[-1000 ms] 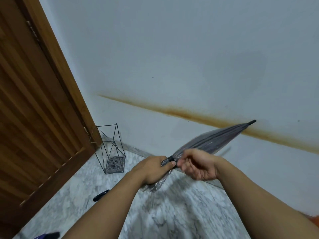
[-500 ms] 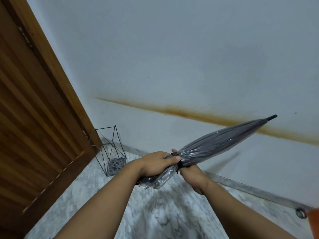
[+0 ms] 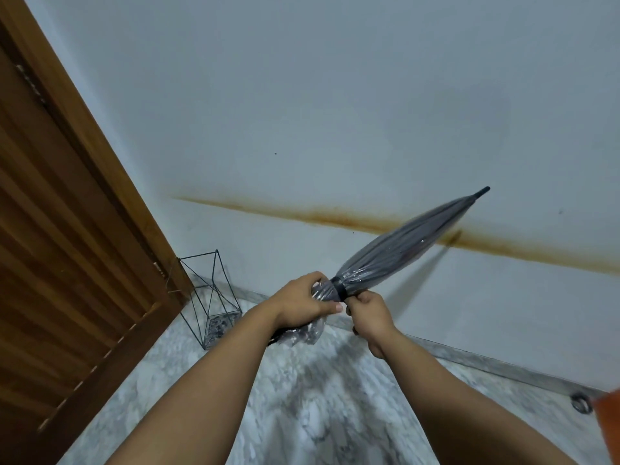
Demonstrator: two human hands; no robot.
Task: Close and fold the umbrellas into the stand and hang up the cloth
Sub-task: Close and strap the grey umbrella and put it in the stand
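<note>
Closed grey umbrella (image 3: 396, 255) tilted tip-up, strap-bound at its waist; empty wire stand (image 3: 209, 302) by the door

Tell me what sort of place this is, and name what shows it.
Probably a home entryway. A slatted wooden door stands at the left, a wire umbrella stand sits in the corner on a marble-patterned floor, and the person's hands are binding a closed grey umbrella beside it.

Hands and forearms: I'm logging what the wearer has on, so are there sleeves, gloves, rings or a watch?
None visible. Left hand and right hand are ungloved, both forearms bare to the frame edge, no watch or bracelet; no rings on the visible fingers.
</note>
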